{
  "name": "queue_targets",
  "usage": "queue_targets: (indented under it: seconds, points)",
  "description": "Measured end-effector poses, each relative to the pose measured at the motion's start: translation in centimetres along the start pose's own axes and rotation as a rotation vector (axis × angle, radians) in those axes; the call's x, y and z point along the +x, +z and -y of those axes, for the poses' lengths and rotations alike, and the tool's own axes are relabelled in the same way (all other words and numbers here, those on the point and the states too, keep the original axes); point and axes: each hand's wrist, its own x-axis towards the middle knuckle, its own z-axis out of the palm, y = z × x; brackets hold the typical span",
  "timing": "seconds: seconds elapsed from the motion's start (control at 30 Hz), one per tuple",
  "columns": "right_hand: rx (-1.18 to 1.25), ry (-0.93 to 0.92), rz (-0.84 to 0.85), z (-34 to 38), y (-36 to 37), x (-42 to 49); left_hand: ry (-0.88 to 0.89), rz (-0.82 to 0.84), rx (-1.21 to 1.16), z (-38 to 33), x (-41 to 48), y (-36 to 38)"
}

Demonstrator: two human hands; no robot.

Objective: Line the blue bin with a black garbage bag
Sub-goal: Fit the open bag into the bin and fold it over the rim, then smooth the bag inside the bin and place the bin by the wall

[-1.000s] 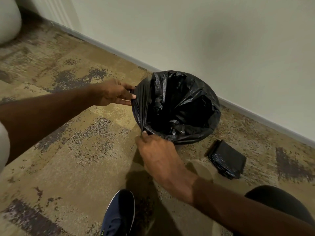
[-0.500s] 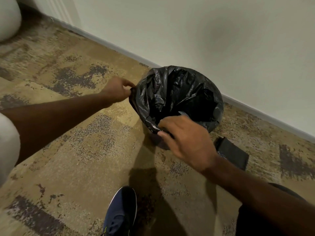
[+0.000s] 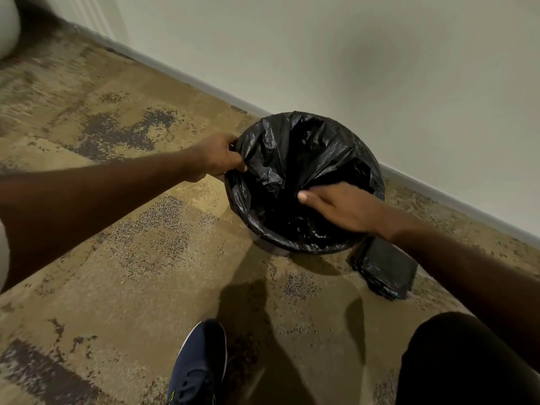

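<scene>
Blue bin (image 3: 273, 250) almost wholly hidden under black garbage bag (image 3: 292, 159); right hand (image 3: 342, 207) fingertips out of sight; shoe (image 3: 198, 366) cropped below.

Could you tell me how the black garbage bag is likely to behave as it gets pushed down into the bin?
The garbage bag is creased and sagging, so it is probably floppy and will fold under the right hand rather than hold shape. Its glossy film may be slippery, so the edge pinched by the left hand could slide inward off the rim.
</scene>
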Motion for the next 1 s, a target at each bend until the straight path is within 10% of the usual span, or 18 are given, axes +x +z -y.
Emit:
queue_targets:
  seconds: [0.23, 1.0]
  points:
    - [-0.029, 0.091, 0.23, 1.6, 6.1, 8.4, 0.11, 0.008, 0.04, -0.7, -2.3, 1.4]
    - [-0.079, 0.338, 0.262, -4.8, 8.4, 10.9, 0.207, 0.041, 0.087, 0.0, -3.4, 1.9]
